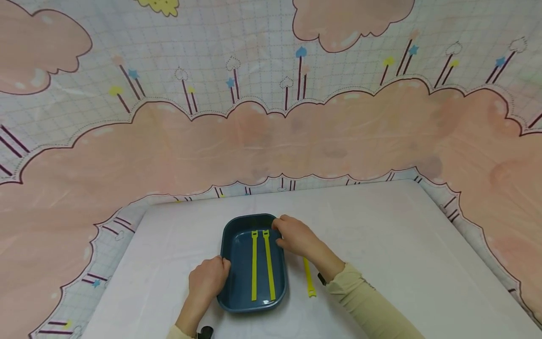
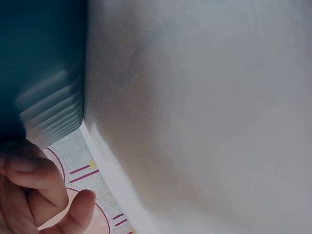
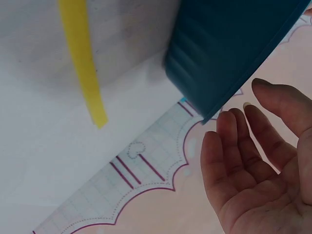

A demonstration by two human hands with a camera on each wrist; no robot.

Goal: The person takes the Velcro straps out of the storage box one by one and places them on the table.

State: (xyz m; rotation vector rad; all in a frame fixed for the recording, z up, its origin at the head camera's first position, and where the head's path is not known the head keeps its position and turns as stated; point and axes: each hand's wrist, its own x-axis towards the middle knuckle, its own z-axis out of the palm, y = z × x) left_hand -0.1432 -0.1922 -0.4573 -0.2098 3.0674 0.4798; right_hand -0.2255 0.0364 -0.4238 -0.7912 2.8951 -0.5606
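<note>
One dark blue tray (image 1: 237, 296) sits on one white table (image 1: 394, 230), with two yellow straps (image 1: 254, 268) lying lengthwise inside it, side by side and apart; a third strap (image 1: 310, 282) lies on the table just beyond the tray's right side, partly hidden by the right arm; of two hands, the left hand (image 1: 207, 278) has its fingers curled, pinching the tray's left rim; the right hand (image 1: 298, 235), at the far right corner, has loosely bent fingers, thumb spread apart from them.
</note>
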